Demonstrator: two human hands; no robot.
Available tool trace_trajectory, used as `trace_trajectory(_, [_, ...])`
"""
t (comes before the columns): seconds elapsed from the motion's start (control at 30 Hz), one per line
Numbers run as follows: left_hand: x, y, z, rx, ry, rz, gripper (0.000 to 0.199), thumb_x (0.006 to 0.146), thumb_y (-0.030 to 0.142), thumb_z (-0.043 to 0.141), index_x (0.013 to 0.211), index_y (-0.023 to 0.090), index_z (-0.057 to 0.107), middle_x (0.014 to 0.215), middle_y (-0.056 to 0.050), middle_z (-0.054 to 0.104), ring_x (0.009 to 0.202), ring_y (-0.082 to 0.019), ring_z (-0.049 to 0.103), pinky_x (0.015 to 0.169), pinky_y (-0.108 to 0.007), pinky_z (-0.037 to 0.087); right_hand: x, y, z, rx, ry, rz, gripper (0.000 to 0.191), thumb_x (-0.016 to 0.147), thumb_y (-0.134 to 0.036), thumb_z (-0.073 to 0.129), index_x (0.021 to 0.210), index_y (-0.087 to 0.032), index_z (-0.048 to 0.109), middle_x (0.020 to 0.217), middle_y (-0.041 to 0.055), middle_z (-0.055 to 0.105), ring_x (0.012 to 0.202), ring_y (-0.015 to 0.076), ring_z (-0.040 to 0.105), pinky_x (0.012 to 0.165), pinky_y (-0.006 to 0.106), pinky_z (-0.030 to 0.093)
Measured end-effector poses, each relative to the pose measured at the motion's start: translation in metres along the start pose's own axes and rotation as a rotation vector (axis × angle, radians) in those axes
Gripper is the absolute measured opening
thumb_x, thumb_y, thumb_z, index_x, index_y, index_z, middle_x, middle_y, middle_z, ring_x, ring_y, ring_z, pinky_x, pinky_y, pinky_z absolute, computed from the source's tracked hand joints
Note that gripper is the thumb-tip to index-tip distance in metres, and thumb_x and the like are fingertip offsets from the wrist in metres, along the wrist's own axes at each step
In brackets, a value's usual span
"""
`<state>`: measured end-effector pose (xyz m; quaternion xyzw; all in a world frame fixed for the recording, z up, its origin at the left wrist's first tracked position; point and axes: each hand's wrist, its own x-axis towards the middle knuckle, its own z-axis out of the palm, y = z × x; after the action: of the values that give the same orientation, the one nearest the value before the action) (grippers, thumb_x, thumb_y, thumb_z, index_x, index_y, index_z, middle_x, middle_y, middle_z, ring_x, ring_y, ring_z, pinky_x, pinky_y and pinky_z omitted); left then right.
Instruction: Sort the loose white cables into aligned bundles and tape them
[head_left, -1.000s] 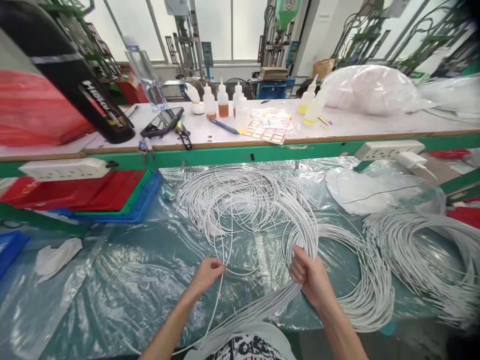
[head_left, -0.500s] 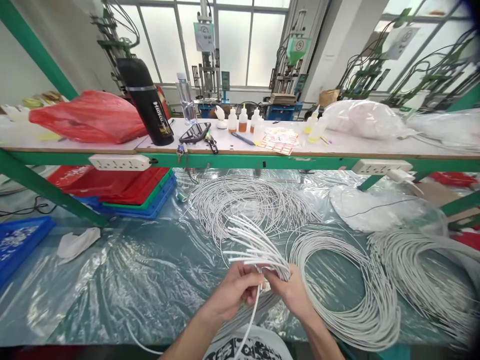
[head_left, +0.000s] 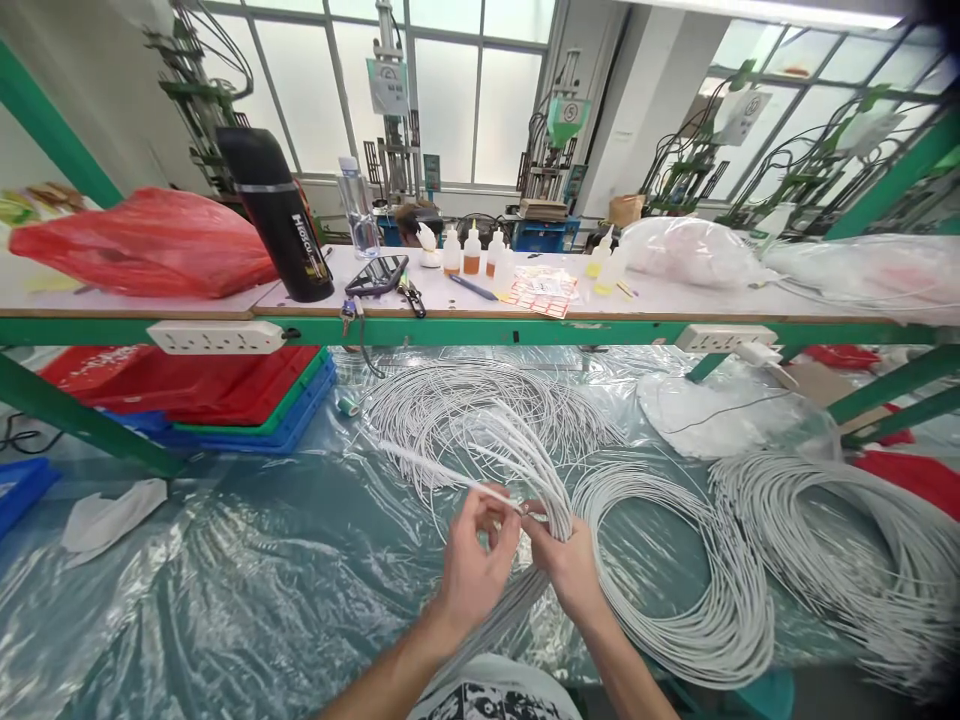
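Observation:
My right hand is wrapped round a bundle of white cables, whose loose ends point up and to the left. Close beside it, my left hand pinches a single white cable that slants up to the left, slightly blurred. The fingertips of both hands nearly meet at that cable. Below the hands, the rest of the bundle runs down toward my lap. Just beyond lies a loose coil of thin grey-white cable, and right of my right hand lies a neater coil.
Another cable coil lies far right. Across the back runs a shelf with a green edge, bearing a black flask, a phone, small dropper bottles and plastic bags. Stacked trays stand at left, near a white cloth.
The single cable hung down from my left hand before; now it points up to the left. The bundle's ends are more gathered, and the view has shifted slightly.

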<state>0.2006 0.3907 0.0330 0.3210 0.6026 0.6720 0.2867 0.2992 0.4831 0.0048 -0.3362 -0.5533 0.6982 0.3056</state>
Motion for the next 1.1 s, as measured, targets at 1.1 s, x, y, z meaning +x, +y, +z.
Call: trace_trajectory(1.1, [0.033,-0.059,0.002,0.447,-0.235,0.486,0.036,0.099,0.023,0.036,0.126,0.020,0.060,0.114,-0.010,0.068,0.108,-0.021,0.061,0.093,-0.038,0.048,0.005,-0.019,0.007,0.386,0.103,0.167,0.046,0.063,-0.047,0.086,0.082,-0.017,0.056,0.042,-0.0155,0.017,0.039,0.0046,0.010,0.040,0.021,0.010])
